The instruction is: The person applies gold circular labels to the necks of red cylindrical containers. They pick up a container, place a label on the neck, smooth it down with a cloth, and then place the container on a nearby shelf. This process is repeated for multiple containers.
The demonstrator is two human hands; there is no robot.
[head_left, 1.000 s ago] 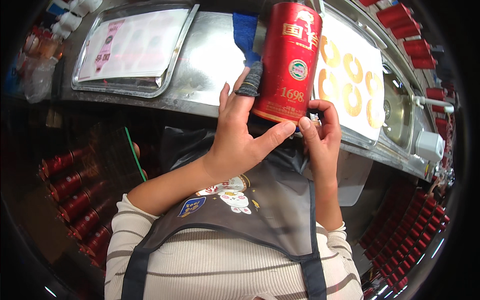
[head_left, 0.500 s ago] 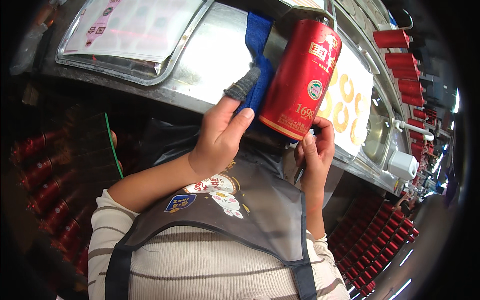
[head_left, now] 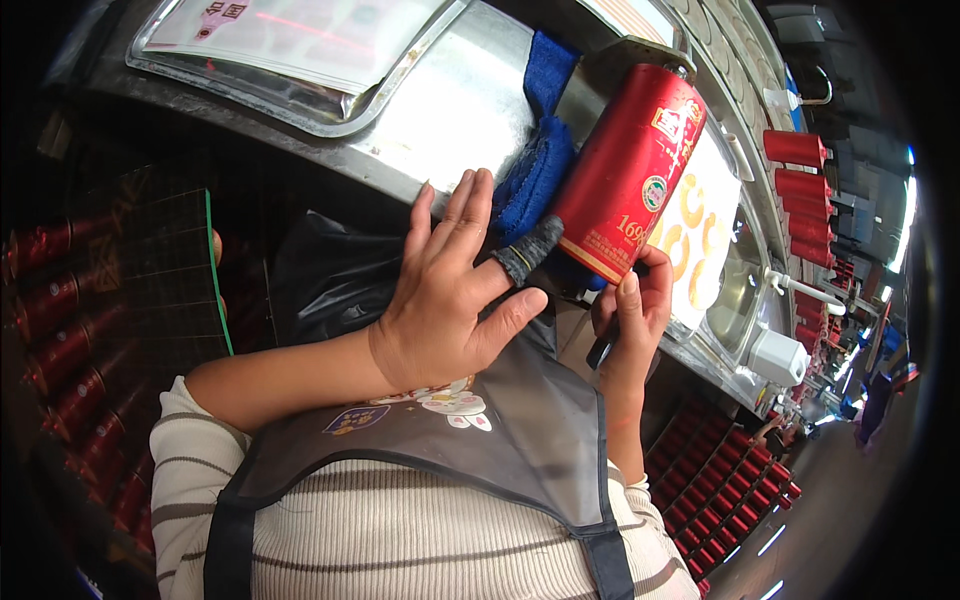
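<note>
A glossy red cylinder-shaped bottle (head_left: 625,170) with gold print and a round white-green emblem lies tilted, its far end against a metal fixture (head_left: 640,52). My right hand (head_left: 636,308) has its thumb and curled fingers closed on the bottle's near right corner. A small dark handle-like piece (head_left: 603,352) shows by its lower fingers; what it is I cannot tell. My left hand (head_left: 450,285) is open with spread fingers, just left of the bottle's near end. Its index finger wears a grey knitted finger sleeve (head_left: 532,250), close to the bottle's edge. A blue cloth (head_left: 540,165) lies beyond it.
A metal tray (head_left: 330,125) with printed transfer sheets (head_left: 290,45) stands at the far left. Right of the bottle lies a white sheet with gold ring shapes (head_left: 688,262). Red bottles hang on a line (head_left: 795,148) and fill racks (head_left: 720,480). A green-edged panel (head_left: 212,270) stands left.
My left hand has come away from the blue cloth, drawn nearer and spread its fingers. My right hand keeps its grip at the bottle's corner. The view has shifted slightly.
</note>
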